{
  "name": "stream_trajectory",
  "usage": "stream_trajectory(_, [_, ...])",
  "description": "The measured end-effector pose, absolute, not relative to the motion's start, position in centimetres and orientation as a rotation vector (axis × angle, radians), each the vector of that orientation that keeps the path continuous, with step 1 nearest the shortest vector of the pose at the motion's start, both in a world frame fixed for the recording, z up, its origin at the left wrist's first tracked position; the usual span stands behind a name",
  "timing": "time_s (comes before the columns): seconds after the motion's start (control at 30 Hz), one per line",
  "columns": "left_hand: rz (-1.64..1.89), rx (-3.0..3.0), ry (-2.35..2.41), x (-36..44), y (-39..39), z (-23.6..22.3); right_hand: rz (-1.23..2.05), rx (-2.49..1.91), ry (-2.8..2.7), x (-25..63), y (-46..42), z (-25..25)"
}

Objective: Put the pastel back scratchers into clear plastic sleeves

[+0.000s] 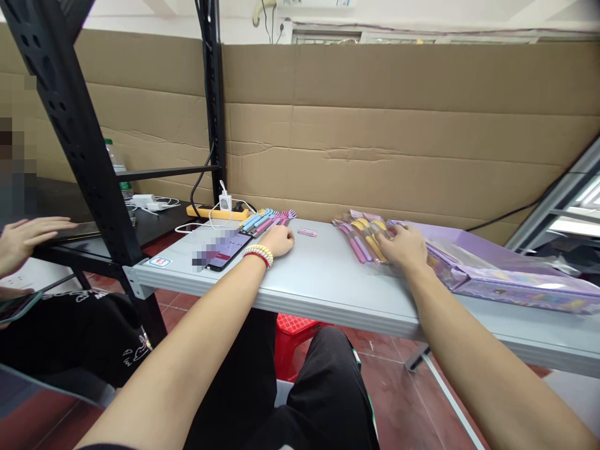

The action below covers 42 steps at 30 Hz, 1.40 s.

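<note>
My left hand (278, 240) rests on the grey table (323, 281), fingers curled closed on the near ends of a bunch of blue and pink utensils (268, 220) lying in a row. A beaded bracelet sits on that wrist. My right hand (404, 245) lies on a heap of clear-wrapped pink and yellow utensils (362, 237), fingers bent over the packets. A small pink piece (307, 232) lies on the table between the two hands.
A phone (224, 250) on a white cable lies left of my left hand. Purple boxes (506, 275) stand at the right. A yellow power strip (216, 213) and a black rack post (79, 137) are at the left. Another person's hand (28, 237) rests at far left.
</note>
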<state>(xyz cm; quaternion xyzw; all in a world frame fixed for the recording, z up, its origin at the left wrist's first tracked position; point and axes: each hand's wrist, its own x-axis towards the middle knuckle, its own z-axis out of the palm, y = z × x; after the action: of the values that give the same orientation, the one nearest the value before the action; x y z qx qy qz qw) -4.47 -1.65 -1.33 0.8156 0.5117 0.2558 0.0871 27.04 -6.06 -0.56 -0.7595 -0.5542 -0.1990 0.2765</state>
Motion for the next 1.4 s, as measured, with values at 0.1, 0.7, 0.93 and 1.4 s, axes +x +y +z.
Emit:
stream_trajectory(0.1, [0.766, 2.461, 1.506, -4.5, -1.5, -1.4, -0.441, -1.924, -1.731, 27.0, -5.7, -0.8])
stream_trajectory(0.7, [0.721, 2.489, 1.524, -4.5, -1.3, -1.6, -0.171, -2.034, -2.005, 26.7, -4.1, -2.2])
stream_trajectory(0.93, [0.733, 2.498, 1.749, -4.4, -2.0, -1.1, -0.219, -1.962, -1.926, 26.5, -4.5, -1.7])
stream_trajectory(1.4, [0.697, 2.328, 2.17, -4.6, -1.2, -1.3, -0.498, -1.713, -1.453, 25.6, -6.0, -0.1])
